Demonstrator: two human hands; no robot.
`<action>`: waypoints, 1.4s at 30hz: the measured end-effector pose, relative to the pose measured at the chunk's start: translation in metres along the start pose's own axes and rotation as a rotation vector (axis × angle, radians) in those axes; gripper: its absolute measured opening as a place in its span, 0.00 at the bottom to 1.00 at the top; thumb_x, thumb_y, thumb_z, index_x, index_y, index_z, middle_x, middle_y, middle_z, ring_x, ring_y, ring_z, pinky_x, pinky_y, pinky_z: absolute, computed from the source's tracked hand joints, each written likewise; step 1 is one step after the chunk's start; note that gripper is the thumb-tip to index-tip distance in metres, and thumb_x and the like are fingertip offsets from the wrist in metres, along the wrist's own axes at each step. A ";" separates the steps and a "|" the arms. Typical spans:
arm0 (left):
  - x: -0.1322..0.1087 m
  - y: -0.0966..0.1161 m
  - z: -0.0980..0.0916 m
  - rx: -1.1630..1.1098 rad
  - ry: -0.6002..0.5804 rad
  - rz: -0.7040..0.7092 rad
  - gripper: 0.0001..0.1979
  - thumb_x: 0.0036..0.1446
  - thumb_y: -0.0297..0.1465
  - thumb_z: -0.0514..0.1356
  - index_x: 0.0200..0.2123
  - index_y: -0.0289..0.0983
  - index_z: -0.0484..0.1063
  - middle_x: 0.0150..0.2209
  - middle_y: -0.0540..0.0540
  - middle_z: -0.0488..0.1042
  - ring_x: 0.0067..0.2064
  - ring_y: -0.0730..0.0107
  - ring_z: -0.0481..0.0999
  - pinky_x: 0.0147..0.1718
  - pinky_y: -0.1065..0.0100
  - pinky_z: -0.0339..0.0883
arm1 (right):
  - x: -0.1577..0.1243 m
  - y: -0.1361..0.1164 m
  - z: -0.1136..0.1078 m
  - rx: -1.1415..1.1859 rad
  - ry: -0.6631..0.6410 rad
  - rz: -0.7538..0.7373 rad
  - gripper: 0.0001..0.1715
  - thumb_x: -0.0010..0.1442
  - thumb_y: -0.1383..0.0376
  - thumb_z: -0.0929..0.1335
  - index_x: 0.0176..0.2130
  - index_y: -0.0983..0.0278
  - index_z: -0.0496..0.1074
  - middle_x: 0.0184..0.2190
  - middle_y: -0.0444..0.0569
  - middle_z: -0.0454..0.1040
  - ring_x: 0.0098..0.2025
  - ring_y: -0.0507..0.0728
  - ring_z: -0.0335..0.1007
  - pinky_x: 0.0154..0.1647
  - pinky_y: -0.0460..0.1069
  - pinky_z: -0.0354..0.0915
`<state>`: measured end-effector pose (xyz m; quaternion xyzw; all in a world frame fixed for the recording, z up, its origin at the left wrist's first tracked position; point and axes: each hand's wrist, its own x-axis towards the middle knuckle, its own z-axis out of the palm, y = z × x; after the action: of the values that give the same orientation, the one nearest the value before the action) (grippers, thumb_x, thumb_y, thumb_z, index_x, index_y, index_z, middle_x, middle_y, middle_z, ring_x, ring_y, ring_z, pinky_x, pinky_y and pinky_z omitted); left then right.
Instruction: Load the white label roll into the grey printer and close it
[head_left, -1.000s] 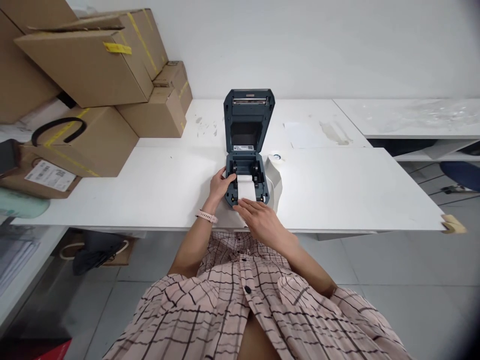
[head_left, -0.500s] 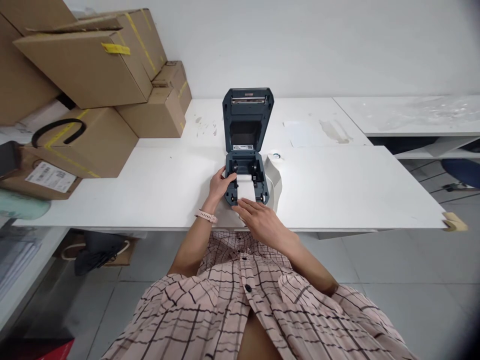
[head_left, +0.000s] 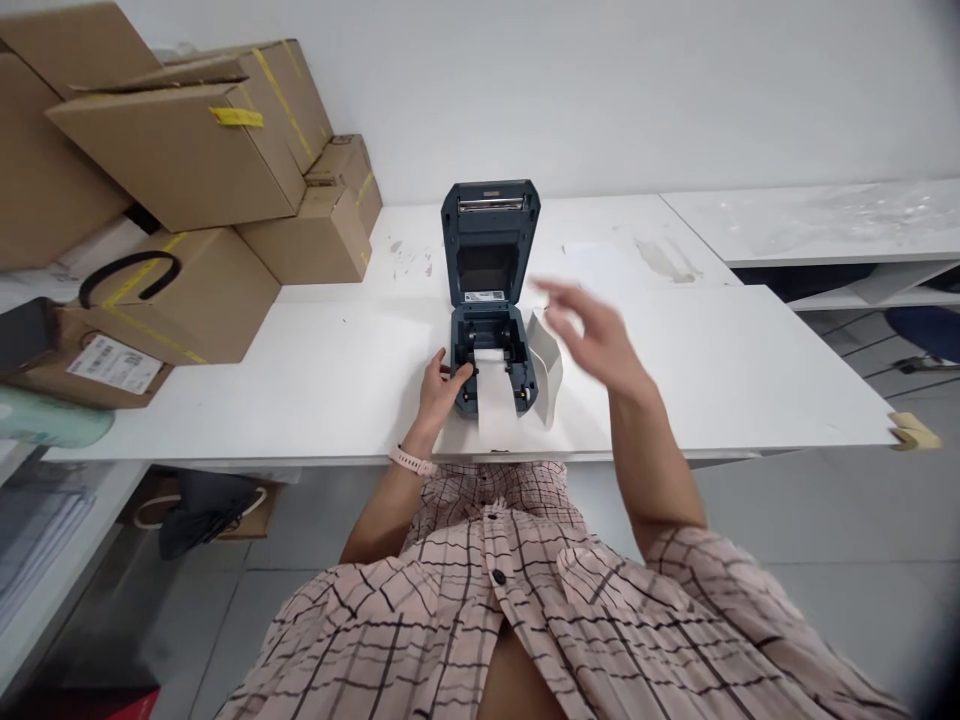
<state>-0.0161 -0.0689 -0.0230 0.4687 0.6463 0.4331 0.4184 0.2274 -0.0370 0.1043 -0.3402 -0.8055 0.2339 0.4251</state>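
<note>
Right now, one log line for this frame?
left hand: on label printer base | right hand: raised, open, empty, blurred | lid: up | paper strip: out front, onto table

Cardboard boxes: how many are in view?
5 at least, all stacked at the table's left end: far-left box, top box, small box, lower box, labelled box. More may be hidden.

wall: plain white | floor: grey tiles | table: white | cardboard boxes: stacked left
</note>
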 end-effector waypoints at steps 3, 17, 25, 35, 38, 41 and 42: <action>-0.029 0.001 0.001 -0.025 -0.071 -0.070 0.53 0.54 0.57 0.66 0.75 0.44 0.50 0.74 0.34 0.56 0.71 0.42 0.62 0.60 0.54 0.68 | 0.076 0.051 -0.008 -0.007 0.238 0.086 0.39 0.73 0.39 0.55 0.72 0.52 0.57 0.73 0.51 0.60 0.76 0.66 0.54 0.72 0.68 0.59; -0.039 0.016 0.008 0.004 -0.067 0.016 0.57 0.52 0.56 0.69 0.76 0.50 0.42 0.79 0.44 0.43 0.78 0.40 0.42 0.72 0.46 0.53 | 0.167 0.079 0.008 0.229 0.141 0.308 0.50 0.69 0.32 0.50 0.72 0.60 0.57 0.75 0.50 0.56 0.77 0.63 0.49 0.77 0.61 0.49; -0.038 0.011 -0.027 -0.282 0.006 -0.046 0.43 0.65 0.56 0.53 0.76 0.49 0.42 0.76 0.40 0.54 0.73 0.51 0.62 0.68 0.53 0.63 | 0.024 0.027 0.024 0.061 0.158 0.148 0.34 0.74 0.41 0.55 0.59 0.54 0.74 0.60 0.50 0.76 0.65 0.63 0.70 0.68 0.63 0.66; -0.035 0.039 0.006 -0.380 -0.127 -0.034 0.48 0.57 0.48 0.69 0.74 0.45 0.51 0.74 0.40 0.60 0.73 0.47 0.62 0.66 0.54 0.67 | -0.074 0.038 0.092 0.229 0.262 0.466 0.44 0.66 0.44 0.68 0.74 0.46 0.52 0.77 0.47 0.50 0.78 0.67 0.47 0.74 0.69 0.56; -0.039 0.040 0.006 -0.407 -0.144 -0.030 0.43 0.56 0.46 0.69 0.71 0.44 0.58 0.71 0.39 0.64 0.70 0.47 0.67 0.64 0.53 0.70 | -0.077 0.045 0.098 0.466 0.234 0.647 0.58 0.60 0.41 0.72 0.76 0.45 0.43 0.78 0.48 0.48 0.78 0.68 0.47 0.74 0.68 0.58; -0.037 0.038 0.006 -0.405 -0.135 -0.015 0.40 0.55 0.45 0.70 0.68 0.43 0.63 0.68 0.38 0.69 0.67 0.45 0.70 0.62 0.50 0.72 | -0.078 0.048 0.101 0.643 0.214 0.748 0.64 0.56 0.40 0.74 0.77 0.48 0.42 0.75 0.51 0.56 0.74 0.69 0.56 0.73 0.67 0.61; -0.035 0.037 0.006 -0.398 -0.130 0.000 0.39 0.55 0.46 0.70 0.66 0.42 0.64 0.66 0.37 0.71 0.66 0.45 0.72 0.61 0.50 0.73 | -0.077 0.048 0.102 0.676 0.221 0.758 0.65 0.55 0.40 0.75 0.77 0.49 0.42 0.74 0.52 0.58 0.73 0.69 0.59 0.72 0.67 0.62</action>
<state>0.0059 -0.0947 0.0155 0.4037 0.5198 0.5212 0.5433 0.1898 -0.0721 -0.0224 -0.4744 -0.4553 0.5814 0.4792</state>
